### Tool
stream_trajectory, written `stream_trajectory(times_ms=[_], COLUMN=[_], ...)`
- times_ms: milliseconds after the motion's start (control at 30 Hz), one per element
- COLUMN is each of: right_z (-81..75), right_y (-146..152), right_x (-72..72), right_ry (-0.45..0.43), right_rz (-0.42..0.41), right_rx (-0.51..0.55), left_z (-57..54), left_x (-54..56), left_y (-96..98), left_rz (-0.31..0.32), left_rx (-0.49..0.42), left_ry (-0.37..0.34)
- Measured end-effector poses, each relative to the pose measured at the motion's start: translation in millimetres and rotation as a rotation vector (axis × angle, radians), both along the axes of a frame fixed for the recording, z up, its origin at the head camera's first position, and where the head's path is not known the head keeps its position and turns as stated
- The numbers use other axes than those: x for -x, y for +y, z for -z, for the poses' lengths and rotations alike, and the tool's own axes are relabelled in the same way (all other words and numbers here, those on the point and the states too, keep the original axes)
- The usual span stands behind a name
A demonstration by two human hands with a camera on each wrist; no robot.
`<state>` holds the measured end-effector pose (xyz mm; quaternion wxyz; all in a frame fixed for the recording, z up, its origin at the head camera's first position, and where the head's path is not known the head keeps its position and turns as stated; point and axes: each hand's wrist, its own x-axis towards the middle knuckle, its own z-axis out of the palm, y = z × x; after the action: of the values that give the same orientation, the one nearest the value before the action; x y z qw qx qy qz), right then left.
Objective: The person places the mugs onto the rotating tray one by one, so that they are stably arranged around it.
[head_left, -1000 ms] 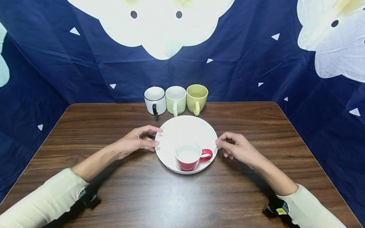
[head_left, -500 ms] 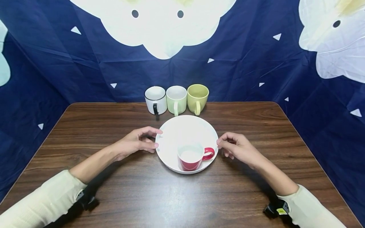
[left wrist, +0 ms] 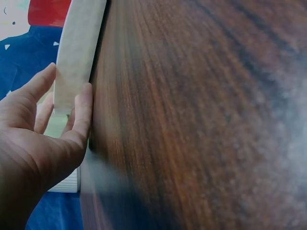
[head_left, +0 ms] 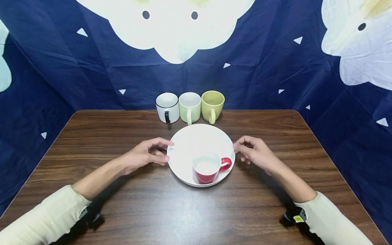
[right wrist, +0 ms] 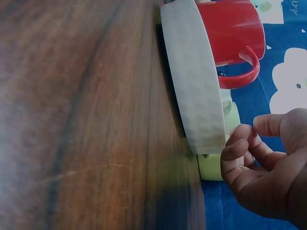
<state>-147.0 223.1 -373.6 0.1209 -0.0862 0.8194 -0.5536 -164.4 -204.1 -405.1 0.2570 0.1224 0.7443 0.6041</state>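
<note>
A shallow white plate (head_left: 190,143) with a raised rim lies on the wooden table. On its near side stands a red mug (head_left: 206,177), white inside, with its handle pointing right. My left hand (head_left: 145,153) is at the plate's left rim, index finger and thumb spread along it. In the left wrist view, fingertips (left wrist: 85,91) lie against the plate's outer wall. At the right rim, my right hand (head_left: 255,151) has loosely bent fingers, thumb and index tips right by the edge. The right wrist view shows nothing between those fingers (right wrist: 235,151).
Behind the plate stand three mugs in a row: a white one (head_left: 171,114) with black rim and handle, a pale green ribbed one (head_left: 196,114), and a yellow-green one (head_left: 218,109). A blue patterned cloth (head_left: 257,85) hangs behind the table (head_left: 147,211).
The plate has turned slightly counterclockwise, carrying the red mug a little to the right. My right hand has slid farther along the rim; my left hand has shifted slightly nearer.
</note>
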Motion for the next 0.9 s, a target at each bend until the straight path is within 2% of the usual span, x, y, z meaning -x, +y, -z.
stream_trajectory(times_ms=[500,900], right_z=[-1.2,1.5], right_y=[-5.5,-8.9], right_x=[21.1,39.6], right_ry=[-0.010,-0.030], right_rz=[0.048,0.083], right_rx=[-0.006,0.006], left_z=[-1.2,-3.5], left_x=[-6.2,-11.2], left_y=[0.0,2.9], left_rz=[-0.005,-0.040], left_rx=[0.028,0.027], left_ry=[0.041,0.023])
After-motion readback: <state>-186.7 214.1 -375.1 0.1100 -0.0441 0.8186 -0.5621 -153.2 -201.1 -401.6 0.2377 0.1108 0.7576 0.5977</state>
